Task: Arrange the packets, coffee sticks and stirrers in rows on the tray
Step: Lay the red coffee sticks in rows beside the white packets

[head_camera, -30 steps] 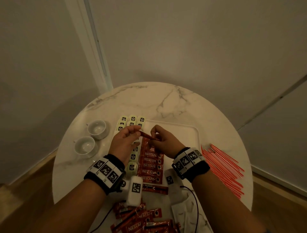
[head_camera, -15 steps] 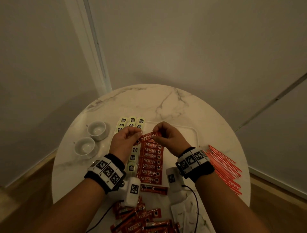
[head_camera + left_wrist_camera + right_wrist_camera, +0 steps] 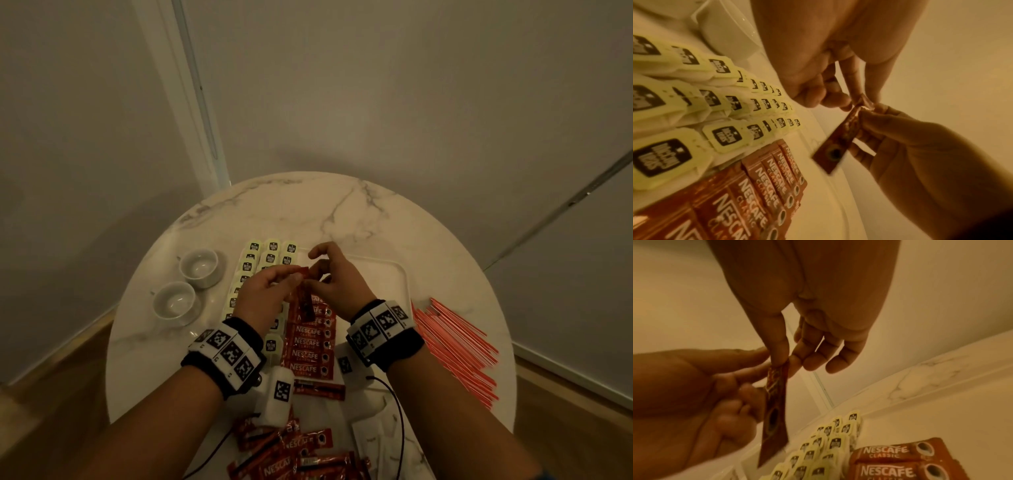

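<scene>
Both hands hover over the white tray (image 3: pixel 387 274). Between them hangs a red coffee stick (image 3: pixel 305 303), its upper end up and its cup picture low (image 3: pixel 835 153) (image 3: pixel 772 418). My right hand (image 3: pixel 317 274) (image 3: pixel 784 361) pinches the top end with thumb and forefinger. My left hand (image 3: pixel 291 277) (image 3: pixel 855 100) pinches the same end from the other side. On the tray lie rows of pale tea packets (image 3: pixel 270 253) (image 3: pixel 723 136) and a row of coffee sticks (image 3: pixel 310 342) (image 3: pixel 890 452). Red stirrers (image 3: pixel 455 349) lie on the table to the right of the tray.
Two white cups (image 3: pixel 198 267) (image 3: pixel 174 303) stand left of the tray on the round marble table (image 3: pixel 308 205). A loose heap of coffee sticks (image 3: pixel 294 455) and white paper packets (image 3: pixel 373 442) lie at the near edge. Walls close in behind the table.
The held coffee stick has swung from lying crosswise between my hands to hanging downward. Both hands have drawn closer together at its top end.
</scene>
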A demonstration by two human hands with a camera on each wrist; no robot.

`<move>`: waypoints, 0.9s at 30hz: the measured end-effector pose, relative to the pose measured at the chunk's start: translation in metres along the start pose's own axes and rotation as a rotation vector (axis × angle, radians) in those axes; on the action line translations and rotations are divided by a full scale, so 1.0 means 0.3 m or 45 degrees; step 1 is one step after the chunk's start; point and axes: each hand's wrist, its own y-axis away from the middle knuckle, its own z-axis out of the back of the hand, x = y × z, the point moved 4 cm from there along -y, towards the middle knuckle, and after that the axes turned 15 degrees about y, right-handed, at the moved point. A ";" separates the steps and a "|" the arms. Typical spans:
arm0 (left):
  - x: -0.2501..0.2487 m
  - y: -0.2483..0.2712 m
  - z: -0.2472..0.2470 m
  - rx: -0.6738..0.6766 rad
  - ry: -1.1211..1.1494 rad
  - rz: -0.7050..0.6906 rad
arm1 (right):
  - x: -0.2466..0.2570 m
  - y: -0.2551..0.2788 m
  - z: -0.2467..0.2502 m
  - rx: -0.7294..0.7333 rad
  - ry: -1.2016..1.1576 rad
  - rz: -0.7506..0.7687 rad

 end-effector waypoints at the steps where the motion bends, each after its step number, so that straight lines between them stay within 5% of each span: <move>1: 0.002 -0.008 0.004 -0.001 0.002 0.013 | 0.004 0.001 -0.008 0.025 0.010 -0.001; 6: 0.012 -0.032 0.022 -0.103 0.214 0.099 | 0.011 0.006 -0.033 0.133 -0.171 -0.114; 15: 0.071 -0.042 0.082 -0.372 0.724 0.292 | -0.093 -0.009 -0.012 0.330 -0.004 -0.156; 19: 0.088 -0.050 0.076 -0.301 0.618 0.376 | -0.152 -0.042 0.028 0.161 -0.157 -0.298; 27: 0.099 -0.037 0.086 -0.213 0.360 0.369 | -0.345 -0.144 0.033 0.038 0.153 -0.513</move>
